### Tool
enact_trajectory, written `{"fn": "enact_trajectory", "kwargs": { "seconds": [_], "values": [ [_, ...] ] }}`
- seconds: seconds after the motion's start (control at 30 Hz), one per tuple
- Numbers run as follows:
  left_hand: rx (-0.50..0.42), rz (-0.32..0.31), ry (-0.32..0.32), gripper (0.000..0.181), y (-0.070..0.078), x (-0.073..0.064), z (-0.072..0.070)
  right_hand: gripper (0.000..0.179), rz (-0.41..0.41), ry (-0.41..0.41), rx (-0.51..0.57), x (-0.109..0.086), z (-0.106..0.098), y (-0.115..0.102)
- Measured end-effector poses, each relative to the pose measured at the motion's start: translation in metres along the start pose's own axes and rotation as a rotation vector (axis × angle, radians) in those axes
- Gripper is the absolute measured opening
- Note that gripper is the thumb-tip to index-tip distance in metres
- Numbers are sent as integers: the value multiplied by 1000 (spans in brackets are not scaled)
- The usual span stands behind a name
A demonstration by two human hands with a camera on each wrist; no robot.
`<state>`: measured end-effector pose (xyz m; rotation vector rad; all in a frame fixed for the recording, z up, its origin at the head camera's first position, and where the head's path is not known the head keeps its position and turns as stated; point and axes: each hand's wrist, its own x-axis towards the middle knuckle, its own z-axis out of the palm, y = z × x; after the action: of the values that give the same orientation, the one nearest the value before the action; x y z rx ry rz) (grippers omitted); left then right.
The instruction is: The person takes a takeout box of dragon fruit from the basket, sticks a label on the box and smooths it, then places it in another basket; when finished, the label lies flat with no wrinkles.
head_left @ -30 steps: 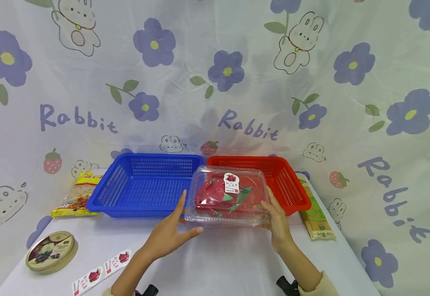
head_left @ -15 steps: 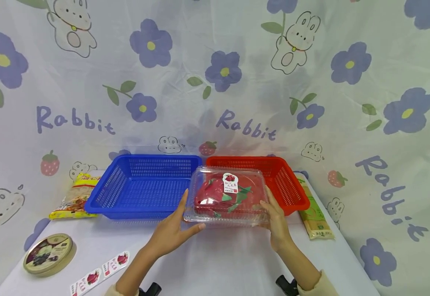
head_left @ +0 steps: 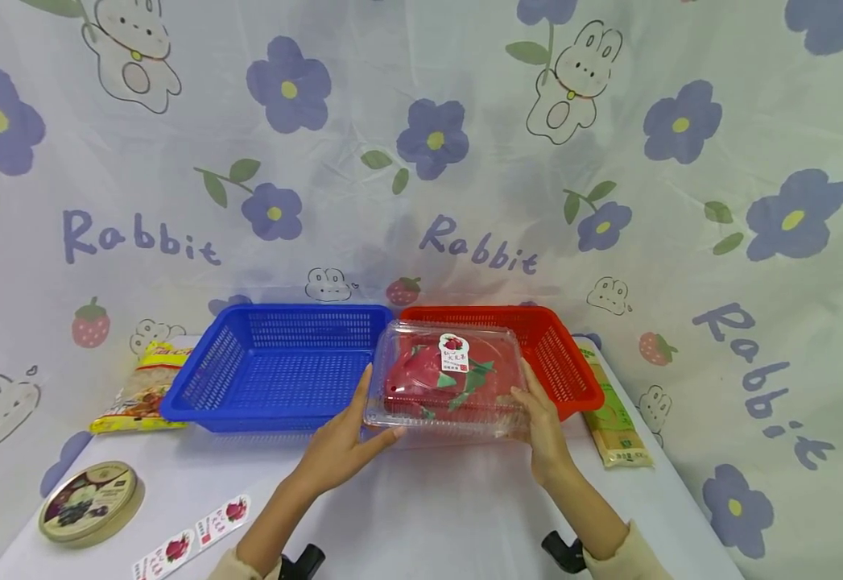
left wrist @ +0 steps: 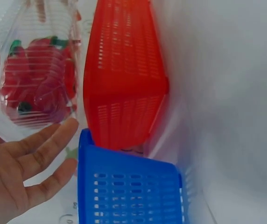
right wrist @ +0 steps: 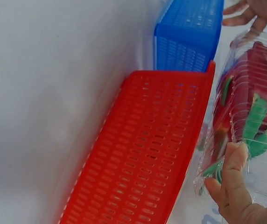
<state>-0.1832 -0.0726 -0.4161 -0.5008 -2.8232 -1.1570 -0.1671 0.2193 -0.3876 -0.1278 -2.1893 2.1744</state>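
A clear plastic clamshell box (head_left: 486, 387) with red, green-tipped dragon fruit inside and a white label (head_left: 453, 353) on its lid is held up in front of the baskets. My right hand (head_left: 547, 439) grips its right end, thumb and fingers on the plastic in the right wrist view. At the box's left end is my left hand (head_left: 337, 451), its fingers straight and spread. In the left wrist view, the left fingers (left wrist: 45, 151) reach along the box without curling round it; exact contact is hard to tell.
Behind the box stand a blue basket (head_left: 298, 412) on the left and a red basket (head_left: 569, 379) on the right. A yellow snack bag (head_left: 147, 391), a round tin (head_left: 91, 503) and a label strip (head_left: 192, 538) lie left. A green-yellow packet (head_left: 615, 427) lies right.
The box has risen slightly and shifted a little right relative to the baskets, its tilt changing a bit. My left hand has moved slightly right with it. The right hand keeps its grip.
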Motion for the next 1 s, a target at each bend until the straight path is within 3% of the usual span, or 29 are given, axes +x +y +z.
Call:
{"fn": "enact_trajectory", "kwargs": {
  "seconds": [0.3, 1.0],
  "values": [
    [-27, -22, -33, 102, 4, 8, 2, 64, 6, -5, 7, 9, -5, -1],
    [-84, -41, -21, 104, 4, 18, 9, 63, 0, -7, -8, 18, -11, 3]
  ]
}}
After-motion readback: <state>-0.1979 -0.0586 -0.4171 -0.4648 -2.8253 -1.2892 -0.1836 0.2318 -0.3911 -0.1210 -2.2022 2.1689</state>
